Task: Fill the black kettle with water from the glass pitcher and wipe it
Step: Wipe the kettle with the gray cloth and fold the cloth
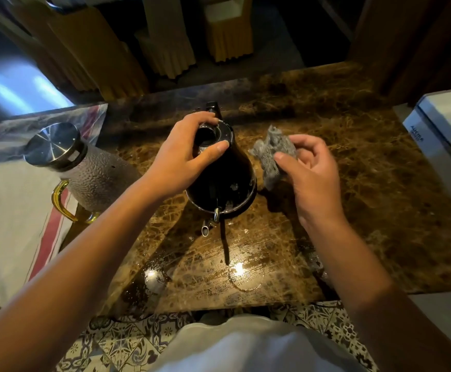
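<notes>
The wiping step looks at hand: the left hand (pixel 181 154) grips the top of the kettle (pixel 223 181) on the counter (pixel 353 183), pitcher (pixel 84 167) capped at left. The right hand (pixel 310 173) pinches a grey cloth (pixel 271 151) just beside the kettle; next it must press against the wall.

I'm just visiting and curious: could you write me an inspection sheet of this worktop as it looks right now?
Surface: brown marble counter, glossy, with wet patches near the front edge.
Job's things: black kettle upright mid-counter; glass pitcher with a metal lid and yellow handle at the left, on a white cloth with a red stripe; grey rag right of the kettle.
Clutter: nothing seen.
Hands: left hand grips the kettle's top; right hand pinches the rag.
Cables: a dark cord runs from the kettle's base toward the front edge.
Surroundings: white appliance at right, patterned floor tiles below, yellow chairs beyond.
</notes>
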A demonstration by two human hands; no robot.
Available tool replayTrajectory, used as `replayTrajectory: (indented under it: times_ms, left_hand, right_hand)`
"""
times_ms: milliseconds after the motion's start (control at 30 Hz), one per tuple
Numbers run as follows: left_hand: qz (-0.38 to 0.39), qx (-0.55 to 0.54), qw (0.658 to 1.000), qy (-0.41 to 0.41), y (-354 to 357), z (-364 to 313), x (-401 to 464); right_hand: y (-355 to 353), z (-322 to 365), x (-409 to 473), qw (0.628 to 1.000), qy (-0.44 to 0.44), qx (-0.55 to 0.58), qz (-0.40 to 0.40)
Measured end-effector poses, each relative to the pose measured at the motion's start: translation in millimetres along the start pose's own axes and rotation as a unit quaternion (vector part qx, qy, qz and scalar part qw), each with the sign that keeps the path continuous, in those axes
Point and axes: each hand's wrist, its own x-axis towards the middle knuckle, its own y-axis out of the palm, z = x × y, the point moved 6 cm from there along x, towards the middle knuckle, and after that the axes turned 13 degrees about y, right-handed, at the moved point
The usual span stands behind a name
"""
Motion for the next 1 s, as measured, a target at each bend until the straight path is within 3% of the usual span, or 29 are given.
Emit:
replayTrajectory:
  times_ms: [167,300,400,567,733,1000]
  left_hand:
    - [0.000,0.002,1.000,0.005,2,4,0]
    - [-0.010,-0.014,1.000,0.006,1,5,1]
    - [-0.020,-0.024,0.999,0.016,-1,4,1]
    - [-0.021,-0.014,0.999,0.023,0,1,0]
    - [-0.001,-0.019,0.999,0.034,-2,0,-3]
    - [0.006,-0.019,1.000,0.023,1,1,-6]
  right_hand:
    - [15,21,-5,0.992,-0.123,-0.025,-0.019]
    - [26,7,7,0.991,-0.111,0.034,-0.067]
    - [47,-22,13,0.990,-0.104,-0.040,-0.090]
    - [72,-69,-15,0.971,-0.140,-0.194,0.010]
    - [78,-73,-28,0.958,-0.196,-0.204,0.041]
    - [73,-40,35,0.972,-0.101,-0.179,0.116]
